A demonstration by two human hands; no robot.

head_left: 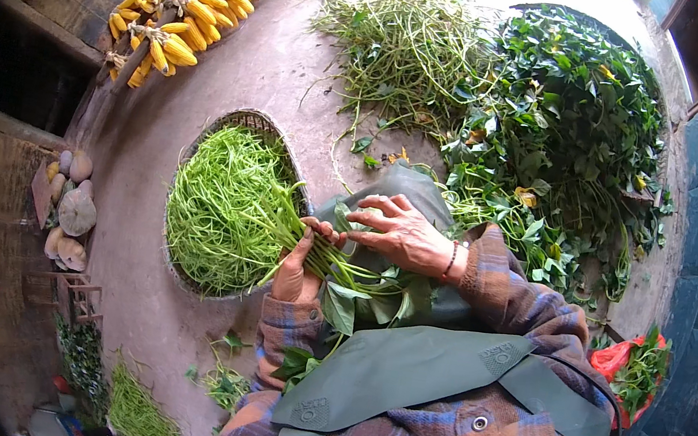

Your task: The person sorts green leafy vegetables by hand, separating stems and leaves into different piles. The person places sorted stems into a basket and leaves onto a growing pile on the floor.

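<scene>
My left hand [302, 270] is closed round a bunch of green leafy stems [341, 270]. Their pale ends point left over a round woven basket [304, 183], and their leaves trail to the right over my lap. Above the leafy part is my right hand [410, 237], its fingers stretched out and slightly apart, near or touching a leaf; I cannot tell which. A dark band circles that wrist. The basket is heaped with thin, bare light-green stems [221, 209]. A dark green apron [409, 365] covers part of my plaid jacket.
A large heap of leafy vines [569, 115] lies ahead right, beside tangled bare vines [408, 52]. Corn cobs [190, 13] hang far left; several squashes [75, 211] sit at the left wall. More cut stems [143, 412] lie near left. A red bag [614, 361] of greens is at right.
</scene>
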